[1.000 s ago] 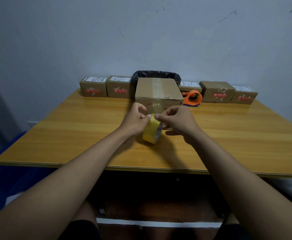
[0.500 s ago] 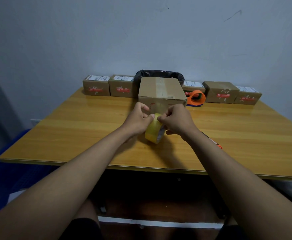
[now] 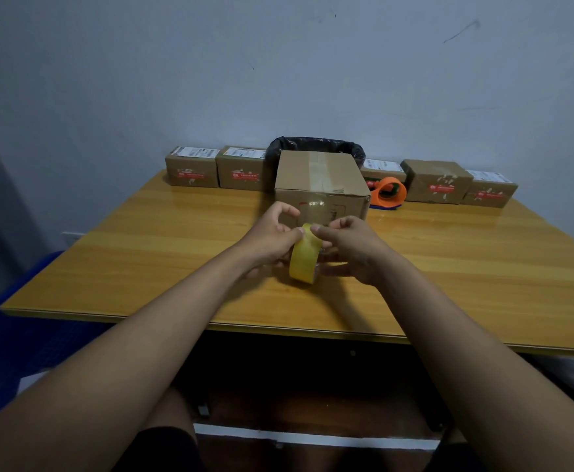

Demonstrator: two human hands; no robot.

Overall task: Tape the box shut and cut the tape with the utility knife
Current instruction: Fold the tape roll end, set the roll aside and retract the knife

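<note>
Nearest the camera, two bare forearms reach out over the near edge of the glossy yellow-brown wooden table (image 3: pixel 142 267); between the hands stands a roll of translucent yellow packing tape (image 3: pixel 304 258), held on edge just above or on the tabletop, which of the two I cannot tell; the left hand (image 3: pixel 268 240) cups the roll's left side with its fingers curled and its thumb pressed on the top of the rim; the right hand (image 3: pixel 350 248) closes round the right side, its fingertips (image 3: pixel 316 228) pinched at the top of the roll beside the left thumb, as though picking for the loose end; no free strip of tape shows, so the end seems not yet lifted; just beyond the hands sits the brown cardboard box (image 3: pixel 319 182), flaps down, with a pale band of tape along its top seam that appears older, and none of the yellow tape on it; judged from this, the task is at its opening step, with pulling, laying, pressing and cutting all left to do; no utility knife can be made out, so its place is unknown; right of the box lies an orange tape dispenser (image 3: pixel 389 192); behind it a black-lined bin (image 3: pixel 316 146), and a row of small labelled brown cartons (image 3: pixel 191 168) along the wall.
</note>
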